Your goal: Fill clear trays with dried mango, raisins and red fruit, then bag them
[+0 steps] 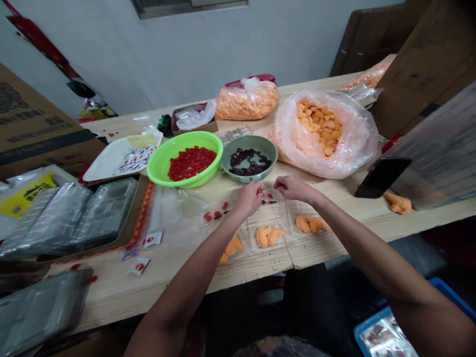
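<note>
My left hand (250, 199) is closed in a pinch over the table, just in front of the grey-green bowl (248, 157) of dark dried fruit. To its right, my right hand (293, 189) is pinched too; what either holds is too small to make out. Below and between them lie clear plastic trays with orange curved pieces (268, 237), more orange pieces (311, 224) and a few red and dark bits (270, 197). Left of my left hand are several red dried fruit pieces (208, 216). A lime-green basin (156, 166) holds red dried fruit (191, 163).
A large open plastic bag (357, 134) of orange pieces stands at right, a tied bag (247, 101) behind. A phone (382, 177) leans at right. A white tray (100, 166) with sachets and a carton of clear plastic trays (104, 210) stand left. Cardboard boxes (420, 64) flank the table.
</note>
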Available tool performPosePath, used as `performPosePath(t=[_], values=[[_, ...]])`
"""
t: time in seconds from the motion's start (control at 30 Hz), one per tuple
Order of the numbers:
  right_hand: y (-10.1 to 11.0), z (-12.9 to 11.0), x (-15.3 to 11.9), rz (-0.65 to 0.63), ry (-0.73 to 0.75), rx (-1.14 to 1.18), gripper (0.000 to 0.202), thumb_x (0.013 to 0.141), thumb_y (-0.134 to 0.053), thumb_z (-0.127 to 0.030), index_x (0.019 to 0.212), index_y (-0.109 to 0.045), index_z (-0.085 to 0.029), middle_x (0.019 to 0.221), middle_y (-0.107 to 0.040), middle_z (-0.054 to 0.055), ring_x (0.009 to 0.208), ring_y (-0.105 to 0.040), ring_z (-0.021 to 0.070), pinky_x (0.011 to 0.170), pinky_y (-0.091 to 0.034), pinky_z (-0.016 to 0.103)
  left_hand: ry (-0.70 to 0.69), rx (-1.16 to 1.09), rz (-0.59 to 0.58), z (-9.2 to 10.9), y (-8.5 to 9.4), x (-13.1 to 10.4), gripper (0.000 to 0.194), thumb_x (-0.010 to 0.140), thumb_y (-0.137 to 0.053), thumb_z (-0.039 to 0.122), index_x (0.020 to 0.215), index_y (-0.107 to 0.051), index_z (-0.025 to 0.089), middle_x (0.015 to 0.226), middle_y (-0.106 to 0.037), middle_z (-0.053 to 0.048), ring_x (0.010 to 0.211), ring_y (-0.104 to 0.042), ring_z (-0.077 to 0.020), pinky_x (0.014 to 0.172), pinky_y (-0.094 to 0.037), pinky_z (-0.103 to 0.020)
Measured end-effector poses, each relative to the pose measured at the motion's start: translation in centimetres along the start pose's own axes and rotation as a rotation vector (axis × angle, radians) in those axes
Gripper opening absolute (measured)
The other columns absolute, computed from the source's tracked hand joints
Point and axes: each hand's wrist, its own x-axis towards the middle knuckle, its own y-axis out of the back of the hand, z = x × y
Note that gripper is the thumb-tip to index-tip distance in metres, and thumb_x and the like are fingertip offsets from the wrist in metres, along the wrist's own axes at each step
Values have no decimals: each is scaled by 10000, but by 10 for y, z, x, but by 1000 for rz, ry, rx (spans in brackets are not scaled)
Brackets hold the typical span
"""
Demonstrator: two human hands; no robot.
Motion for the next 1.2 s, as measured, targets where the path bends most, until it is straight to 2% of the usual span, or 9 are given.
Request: performPosePath(t=[0.07,0.17,0.33,0.43,0.53,0.7,0.87,1.03,1.2], values=[[5,6,-4,59,-61,52,293,844,-513,-66,1005,-753,-115,917,-746,84,779,-630,172,686,-413,238,12,-39,34,-2,-5,-2,227,862,-576,71,950,-765,160,906,-737,-40,851,-664,-170,842,-517,-278],[17,19,-17,133,-185,187,287,858,-506,-91,1017,-743,-118,833,-711,68,707,-605,158,633,-420,233,-6,3,71,-8,-13,-6,194,863,-594,72,874,-768,156,933,-729,-53,865,-666,-169,843,-516,-275],[49,52,-63,181,-304,416,266,859,-516,-142,1045,-703,-115,759,-648,46,634,-566,138,545,-418,216,-111,135,25,-16,-13,-9,263,896,-539,60,896,-778,170,959,-704,-60,905,-650,-174,898,-505,-288],[62,75,-94,216,-309,389,214,853,-537,-177,983,-702,-134,729,-627,26,618,-535,128,524,-394,205,-87,99,100,-15,-7,-9,246,914,-538,104,933,-775,166,960,-689,-63,900,-645,-176,912,-510,-301],[63,94,-111,240,-320,328,252,863,-531,-184,1009,-731,-137,813,-675,45,643,-552,129,559,-413,211,-32,-32,192,-3,-6,-3,254,905,-529,114,1006,-760,144,1028,-671,-79,903,-653,-166,886,-533,-291],[45,100,-99,237,-229,152,322,853,-478,-77,1055,-727,-119,899,-730,78,796,-645,173,735,-467,246,-45,-231,10,42,-34,24,288,854,-555,61,1054,-748,134,935,-738,-60,809,-686,-148,787,-551,-255],[29,86,-75,230,-153,-194,286,885,-496,-125,1081,-703,-154,1018,-745,122,914,-677,243,778,-444,290,-27,-85,-30,80,-68,59,199,813,-623,77,883,-790,161,908,-768,-50,801,-690,-163,817,-538,-271],[31,88,-69,154,-148,-283,241,893,-536,-174,1052,-717,-168,943,-749,130,849,-687,258,725,-421,291,-119,55,-98,91,-90,77,210,863,-604,119,898,-794,202,866,-753,-23,810,-682,-158,796,-518,-249],[36,101,-78,205,-191,-196,290,952,-463,-205,1122,-697,-178,1033,-754,116,977,-681,248,792,-425,283,-137,209,-24,95,-95,68,225,943,-555,227,988,-769,176,1107,-688,-103,960,-670,-196,851,-514,-284]])
